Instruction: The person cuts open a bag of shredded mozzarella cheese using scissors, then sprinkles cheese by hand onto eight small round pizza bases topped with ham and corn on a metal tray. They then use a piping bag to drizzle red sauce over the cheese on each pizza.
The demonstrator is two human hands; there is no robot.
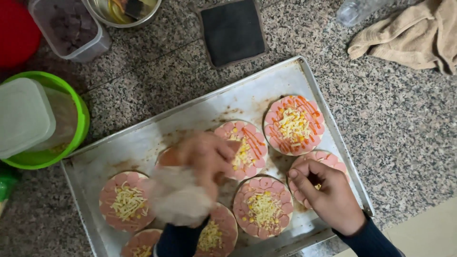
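From the head view, a metal baking tray [143,143] lay across the speckled stone table [409,123], filling the middle and lower part of the frame, and it carried small round pizzas covered in pink sausage slices with grated cheese and corn. The left hand [204,159] hovered, blurred, over the middle of the tray, with a pale, smeared shape [178,200] just below it; whether its fingers were together or apart could not be told, nor what they held. The right hand [328,192] rested at the lower right of the tray on a sausage-topped pizza [328,162], its fingers [304,183] curled together and pinched down on the topping, a few corn kernels showing beneath them. Judging by their look, these pizzas would be light but floppy: a thin soft base, slick sausage rounds and loose cheese that would scatter if tilted, so the safest hold would be under the rim with the fingers spread flat, not a pinch from above. The finished pizza [294,124] at the upper right of the tray bore stripes of red sauce. Toward the upper left of the frame stood a green bowl [78,128] with a clear lid [24,116] on it; a dark square pad [232,31] and a beige cloth [409,38] lay along the top.
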